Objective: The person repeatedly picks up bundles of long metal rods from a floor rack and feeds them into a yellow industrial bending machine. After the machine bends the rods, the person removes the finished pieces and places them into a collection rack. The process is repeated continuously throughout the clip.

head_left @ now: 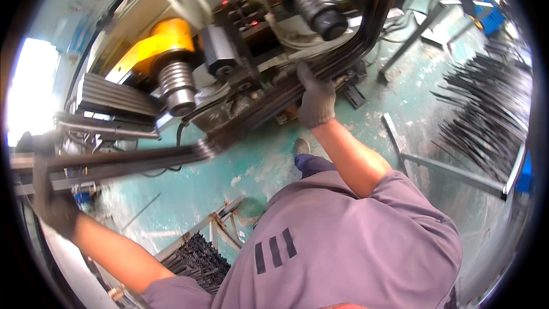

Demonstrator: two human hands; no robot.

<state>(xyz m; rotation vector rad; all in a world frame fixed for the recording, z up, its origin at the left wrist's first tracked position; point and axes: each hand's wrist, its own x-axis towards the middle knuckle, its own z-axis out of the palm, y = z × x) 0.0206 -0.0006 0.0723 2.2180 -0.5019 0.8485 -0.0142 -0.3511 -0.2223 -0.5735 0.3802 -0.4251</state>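
A bundle of long dark metal bars [260, 109], bent in places, runs from the far left across the machine and curves up at the top right. My right hand [318, 102], in a grey glove, is closed round the bundle right of the middle, its thumb over the top. At the far left, my gloved left hand [52, 197] grips the bars near their end; motion blurs it. Just beyond the bars stands a machine with two yellow arms, each bearing a ribbed steel cylinder, the left one [176, 87] and the right one [320, 11].
Stacks of thin dark bars lie on a rack [486, 109] at the right, framed by a grey metal rail [452, 171]. Below my left forearm, more dark rods [197, 260] sit by a rusty frame [220, 217]. Worn green floor [229, 177] shows between.
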